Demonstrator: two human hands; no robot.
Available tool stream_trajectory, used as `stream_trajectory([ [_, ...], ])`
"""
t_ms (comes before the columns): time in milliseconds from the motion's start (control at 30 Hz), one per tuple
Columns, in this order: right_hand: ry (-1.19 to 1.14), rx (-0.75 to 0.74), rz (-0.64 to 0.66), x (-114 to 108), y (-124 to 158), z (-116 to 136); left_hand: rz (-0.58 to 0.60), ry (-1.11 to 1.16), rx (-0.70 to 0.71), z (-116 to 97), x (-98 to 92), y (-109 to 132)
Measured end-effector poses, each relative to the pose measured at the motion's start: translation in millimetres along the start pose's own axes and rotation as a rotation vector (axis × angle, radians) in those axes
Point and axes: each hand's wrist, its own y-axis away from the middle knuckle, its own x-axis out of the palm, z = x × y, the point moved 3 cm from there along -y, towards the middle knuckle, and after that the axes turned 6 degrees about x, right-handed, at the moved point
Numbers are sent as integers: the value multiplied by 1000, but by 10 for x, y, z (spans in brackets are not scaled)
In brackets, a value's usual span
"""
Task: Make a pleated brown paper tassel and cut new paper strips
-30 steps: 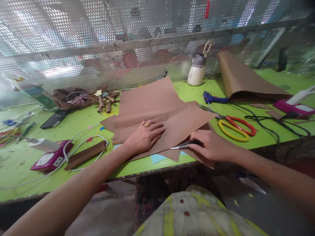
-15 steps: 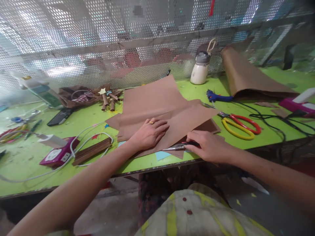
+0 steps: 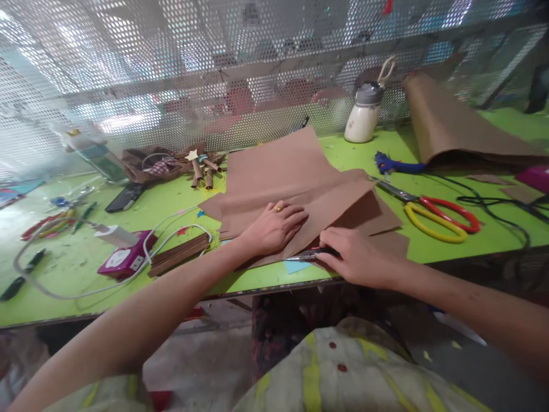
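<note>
A large folded sheet of brown kraft paper (image 3: 274, 166) lies near the front edge of the green table. My left hand (image 3: 277, 227), with a ring on one finger, rests flat on the paper and presses it down. In my right hand (image 3: 358, 256) is a utility knife (image 3: 302, 256) with a silver front and a dark grip, held low with its blade pointing left inside the fold. The paper is parted to the right of the knife, with its upper layer lifted. A light blue paper piece (image 3: 295, 266) shows under the blade.
Scissors (image 3: 441, 220) with red and yellow handles and a blue glue gun (image 3: 397, 164) lie right. Behind stand a white bottle (image 3: 362, 117) and a brown paper bag (image 3: 454, 126). Left are a purple power socket (image 3: 126, 254), a brown strip stack (image 3: 180, 254) and a phone (image 3: 124, 197).
My right hand and the knife have moved left along the fold, and the paper layers stand further apart behind it. My left hand stays on the paper. The view has turned slightly left.
</note>
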Motion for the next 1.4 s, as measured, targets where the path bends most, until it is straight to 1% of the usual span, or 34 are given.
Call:
stream_trajectory([
  [167, -9, 24, 16, 33, -56, 54, -2, -10, 4, 4, 18, -1],
  [267, -1, 1, 14, 65, -139, 153, -2, -3, 3, -1, 7, -5],
  [367, 2, -22, 16, 72, -156, 216, -7, 6, 3, -4, -2, -5],
  [567, -13, 9, 31, 64, -89, 184, -22, 7, 5, 0, 8, -2],
  [767, -19, 32, 44, 92, -172, 237, -23, 42, -1, 3, -6, 2],
  [900, -46, 98, 55, 76, -129, 224, -86, 125, -17, 53, -16, 31],
  [1000, -49, 148, 31, 72, -93, 218, -156, 213, -42, 101, -24, 49],
  [1100, -62, 139, 8, 103, -128, 279, -192, 248, -68, 137, -3, 50],
  [1267, -70, 77, -14, 160, -223, 390, -184, 192, -54, 147, 88, 27],
  [1400, -71, 59, 1, 152, -192, 385, -130, 96, -27, 111, 112, 22],
])
